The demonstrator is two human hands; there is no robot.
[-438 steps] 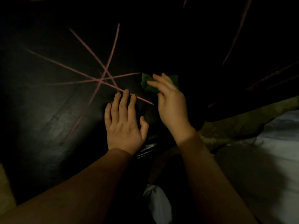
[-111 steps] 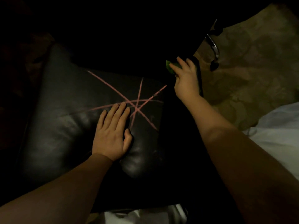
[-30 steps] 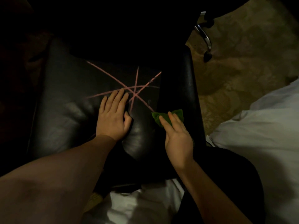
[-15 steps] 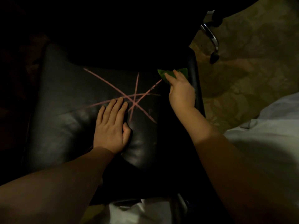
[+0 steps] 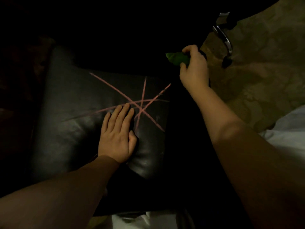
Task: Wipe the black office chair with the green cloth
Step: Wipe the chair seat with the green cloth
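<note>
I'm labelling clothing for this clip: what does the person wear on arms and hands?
Nothing that shows: the left forearm and right forearm are bare to the frame edge, no sleeves. The left hand and right hand are ungloved; no ring, watch or bracelet is visible in this dim light.

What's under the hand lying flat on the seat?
The left hand rests on the black seat cushion, fingertips over a pink line. Beneath the palm is hidden.

Bare left forearm (image 5: 57, 200) and bare right forearm (image 5: 247, 154), uncovered right up to the frame edge. Left hand (image 5: 115, 139) and right hand (image 5: 194, 70) bare as well, slim fingers. White fabric (image 5: 132, 220) low in view by the body, maybe clothing, honestly can't tell in this dim light.
</note>
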